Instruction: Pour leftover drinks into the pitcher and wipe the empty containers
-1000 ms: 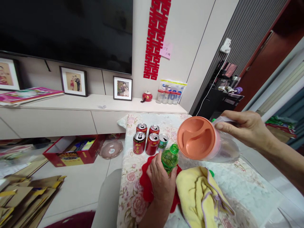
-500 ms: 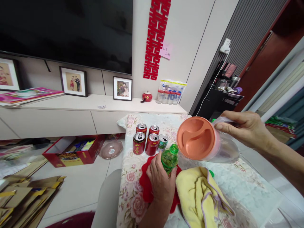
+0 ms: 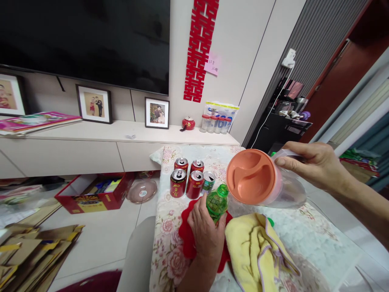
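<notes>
My left hand (image 3: 205, 227) is wrapped round a green plastic bottle (image 3: 217, 205) with no cap on its neck; it stands over a red mat (image 3: 189, 239). In the air to the right, my right hand (image 3: 306, 158) grips the handle of a clear pitcher (image 3: 287, 190) with an orange lid (image 3: 251, 176). The pitcher is tilted, its lid side towards the bottle and close to its neck, apart from it. I cannot make out any liquid flowing. A yellow towel (image 3: 252, 247) lies crumpled below the pitcher, with a green cap (image 3: 270, 222) at its edge.
Several red drink cans (image 3: 194, 184) and a green can (image 3: 208, 182) stand opened behind the bottle. A floral cloth (image 3: 168, 259) covers the table. On the floor at left are a red box (image 3: 91, 202) and flattened cardboard (image 3: 36, 259). A grey seat edge (image 3: 138, 255) borders the table.
</notes>
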Action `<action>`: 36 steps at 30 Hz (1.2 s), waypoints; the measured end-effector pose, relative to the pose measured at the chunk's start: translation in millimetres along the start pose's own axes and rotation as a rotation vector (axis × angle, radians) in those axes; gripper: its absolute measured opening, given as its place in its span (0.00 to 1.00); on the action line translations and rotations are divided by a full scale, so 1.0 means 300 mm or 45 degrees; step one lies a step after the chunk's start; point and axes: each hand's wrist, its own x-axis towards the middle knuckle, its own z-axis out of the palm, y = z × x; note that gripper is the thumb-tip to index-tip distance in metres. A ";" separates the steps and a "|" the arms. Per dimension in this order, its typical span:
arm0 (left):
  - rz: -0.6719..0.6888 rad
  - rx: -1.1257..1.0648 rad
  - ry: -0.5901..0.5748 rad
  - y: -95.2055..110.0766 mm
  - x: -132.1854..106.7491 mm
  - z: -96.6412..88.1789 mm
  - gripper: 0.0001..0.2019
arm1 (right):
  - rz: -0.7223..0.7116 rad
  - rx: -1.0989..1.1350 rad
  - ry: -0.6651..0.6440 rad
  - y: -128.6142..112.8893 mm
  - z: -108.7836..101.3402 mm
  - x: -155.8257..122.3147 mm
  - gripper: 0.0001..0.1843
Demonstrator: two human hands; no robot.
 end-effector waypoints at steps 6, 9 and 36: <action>0.010 0.006 0.015 0.005 0.003 -0.003 0.33 | 0.011 0.020 -0.023 0.013 -0.003 -0.003 0.26; 0.016 0.016 0.013 0.005 0.003 -0.003 0.33 | 0.000 0.022 -0.028 0.012 -0.003 -0.003 0.26; 0.035 0.021 0.024 -0.003 0.002 0.002 0.36 | 0.054 0.009 -0.023 -0.006 0.000 0.004 0.26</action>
